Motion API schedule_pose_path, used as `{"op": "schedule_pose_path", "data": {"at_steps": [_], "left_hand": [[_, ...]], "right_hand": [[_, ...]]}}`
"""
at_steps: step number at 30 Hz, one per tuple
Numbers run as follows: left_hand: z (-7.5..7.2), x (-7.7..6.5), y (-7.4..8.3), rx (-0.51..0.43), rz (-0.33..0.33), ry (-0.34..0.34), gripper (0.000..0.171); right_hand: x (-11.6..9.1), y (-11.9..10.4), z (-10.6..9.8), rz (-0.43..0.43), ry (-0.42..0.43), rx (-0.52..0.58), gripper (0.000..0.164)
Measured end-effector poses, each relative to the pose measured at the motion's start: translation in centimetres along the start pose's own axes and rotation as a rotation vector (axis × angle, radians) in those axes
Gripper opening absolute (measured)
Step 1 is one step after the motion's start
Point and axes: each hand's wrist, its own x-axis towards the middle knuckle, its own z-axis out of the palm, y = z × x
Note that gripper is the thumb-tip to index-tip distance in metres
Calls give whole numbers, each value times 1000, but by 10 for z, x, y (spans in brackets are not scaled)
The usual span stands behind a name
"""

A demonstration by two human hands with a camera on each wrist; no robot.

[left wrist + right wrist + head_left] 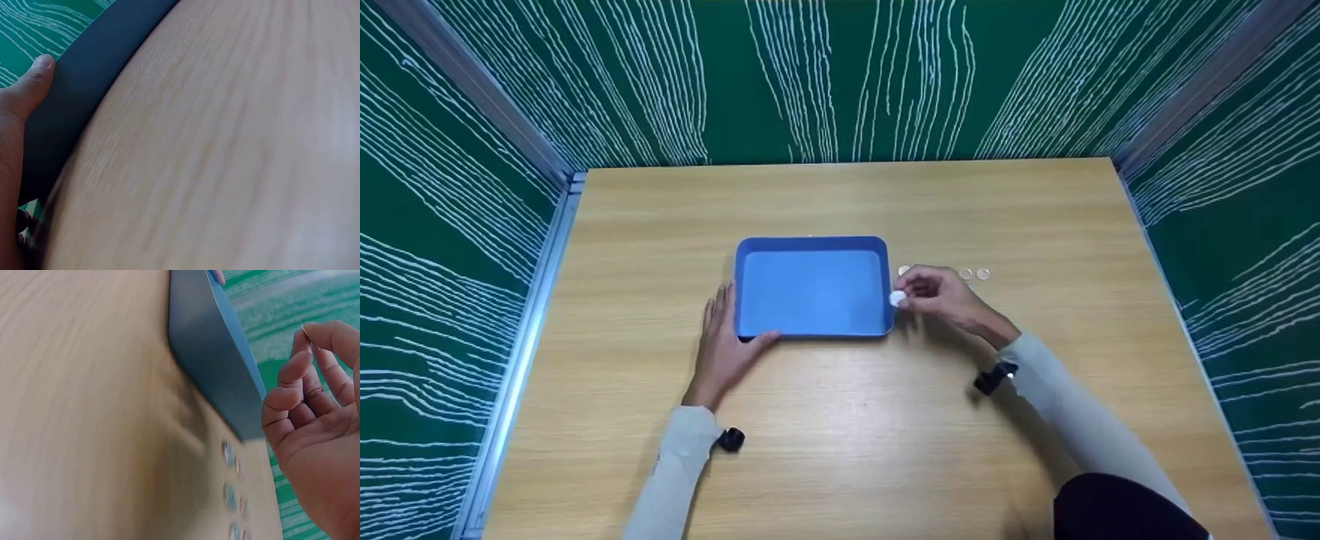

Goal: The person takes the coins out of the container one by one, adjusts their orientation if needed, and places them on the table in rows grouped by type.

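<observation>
A blue rectangular tray (813, 294) lies on the table with nothing visible inside. My left hand (721, 358) rests against its near left corner, fingers extended along the left side and thumb on the front edge. In the left wrist view the thumb (35, 84) touches the tray's dark-looking wall (79, 84). Beside the tray's right rim, my right hand (945, 298) pinches a round, thin coin (898, 298) between thumb and fingertip. The right wrist view shows that coin edge-on, above the table. Several more coins (229, 496) lie on the table right of the tray, partly hidden by the right hand.
The wooden table (840, 427) has green panels (847, 82) with white wavy lines at its back and sides. Metal rails (521, 330) run along the side edges. A dark rounded object (1125, 510) shows at the lower right, over the right sleeve.
</observation>
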Motion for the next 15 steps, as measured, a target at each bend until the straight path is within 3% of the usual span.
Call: {"op": "schedule_pose_path", "data": {"at_steps": [6, 15], "left_hand": [[-3, -1, 1, 10, 19, 12, 124], [-4, 0, 2, 16, -3, -6, 124]], "right_hand": [[-18, 14, -23, 68, 117, 19, 31], [-44, 31, -55, 45, 247, -2, 28]]}}
